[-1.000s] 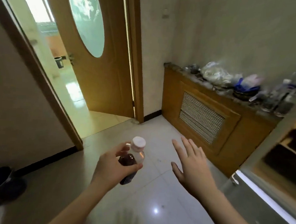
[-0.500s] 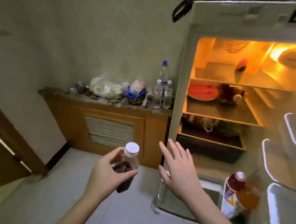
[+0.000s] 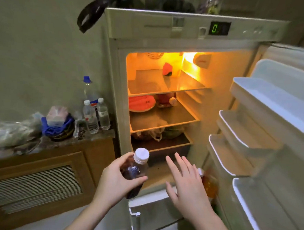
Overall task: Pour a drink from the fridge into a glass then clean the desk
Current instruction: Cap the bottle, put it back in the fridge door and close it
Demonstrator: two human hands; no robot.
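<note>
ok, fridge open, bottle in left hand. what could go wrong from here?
1. The fridge door stands wide open; walking off would leave it open.
2. The left hand holds the dark bottle one-handed while the right hand is free; it could slip.
3. The orange bottle sits right behind the right hand and could get knocked.

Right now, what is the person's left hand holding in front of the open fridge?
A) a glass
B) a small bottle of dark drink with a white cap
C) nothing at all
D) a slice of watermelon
B: the left hand is wrapped around a small bottle of dark drink with a white cap, while the right hand is spread open and holds nothing.
</note>
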